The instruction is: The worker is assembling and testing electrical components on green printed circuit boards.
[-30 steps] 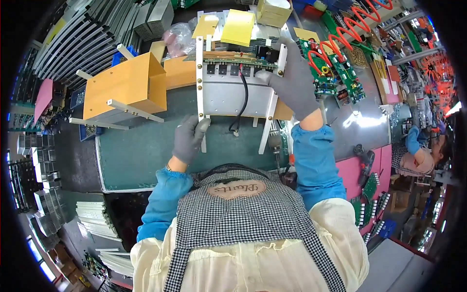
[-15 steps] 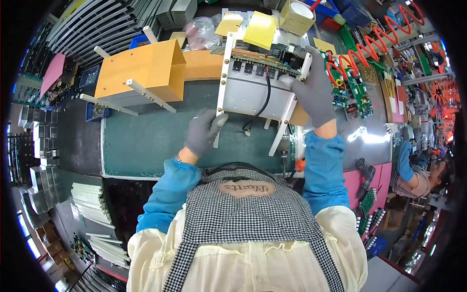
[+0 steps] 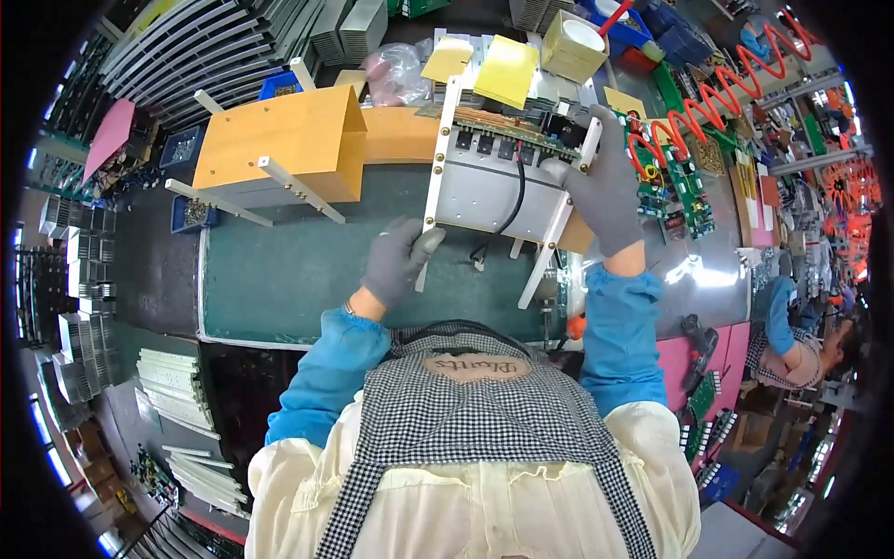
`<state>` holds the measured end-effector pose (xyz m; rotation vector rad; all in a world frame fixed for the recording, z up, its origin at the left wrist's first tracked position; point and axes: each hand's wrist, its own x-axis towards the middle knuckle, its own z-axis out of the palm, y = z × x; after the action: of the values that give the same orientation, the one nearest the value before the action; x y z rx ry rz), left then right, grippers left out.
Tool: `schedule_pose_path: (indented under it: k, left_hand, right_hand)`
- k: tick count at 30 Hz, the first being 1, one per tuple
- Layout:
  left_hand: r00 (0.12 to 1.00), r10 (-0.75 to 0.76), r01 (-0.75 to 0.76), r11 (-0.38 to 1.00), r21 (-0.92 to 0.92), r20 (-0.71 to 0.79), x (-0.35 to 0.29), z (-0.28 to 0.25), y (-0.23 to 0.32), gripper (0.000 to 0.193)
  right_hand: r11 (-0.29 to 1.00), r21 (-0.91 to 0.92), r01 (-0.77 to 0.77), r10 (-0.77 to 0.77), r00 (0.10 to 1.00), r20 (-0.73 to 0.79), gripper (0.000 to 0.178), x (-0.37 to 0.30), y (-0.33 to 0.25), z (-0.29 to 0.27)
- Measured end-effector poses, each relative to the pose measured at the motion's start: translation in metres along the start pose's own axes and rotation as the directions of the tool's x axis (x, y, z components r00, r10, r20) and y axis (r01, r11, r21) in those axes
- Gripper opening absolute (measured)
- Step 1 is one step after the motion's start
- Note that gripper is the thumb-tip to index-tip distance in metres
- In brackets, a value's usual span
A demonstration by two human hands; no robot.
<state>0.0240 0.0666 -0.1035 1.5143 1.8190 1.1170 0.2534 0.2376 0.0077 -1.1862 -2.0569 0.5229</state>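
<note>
the left hand [image 3: 393, 265], in a grey glove, has its grip closed on the near end of the left white strut [image 3: 440, 149] of a metal unit [image 3: 498, 194], thumb on the near side. the right hand [image 3: 603, 191], gloved the same way, grips the unit's far right corner, its thumb lying over the face toward the person. the unit sits between the two hands, above the right part of the green tabletop [image 3: 289, 270] — whether it rests there or is held clear, i cannot tell. its silver panel faces the person, a circuit board [image 3: 512, 126] runs along its far edge, and a black cable [image 3: 520, 191] hangs down the panel to a pale connector [image 3: 480, 264] just past the near edge.

to the left, well apart from the left hand, stands an orange-brown housing [image 3: 270, 140] with white legs; a blue bin [image 3: 193, 213] of small hardware is near its near left leg. beyond the unit lie a clear plastic bag [image 3: 396, 79] and a yellow sheet [image 3: 506, 70]. right of the right hand are green circuit boards [image 3: 691, 196] and a red coiled cord [image 3: 750, 79] — and, farther right, a co-worker [image 3: 792, 335] in blue sleeves.
</note>
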Motion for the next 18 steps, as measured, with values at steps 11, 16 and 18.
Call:
schedule_pose_path:
  k: [11, 16, 18]
  left_hand:
    - [1.000, 0.026, -0.027, 0.999, -0.026, -0.011, 0.000, 0.002, -0.003, 0.029]
    - [0.998, 0.055, -0.058, 0.996, -0.071, -0.042, 0.000, 0.003, -0.007, 0.028]
    - [0.997, 0.077, -0.077, 0.997, -0.008, -0.021, 0.001, 0.003, -0.007, 0.028]
  right_hand:
    - [0.999, -0.052, -0.010, 0.011, 1.000, 0.007, 0.084, 0.000, -0.003, -0.003]
    - [0.998, -0.054, 0.020, -0.021, 1.000, -0.008, 0.085, 0.002, -0.005, -0.002]
    - [0.998, -0.040, -0.054, 0.054, 0.998, 0.011, 0.085, 0.002, -0.004, -0.003]
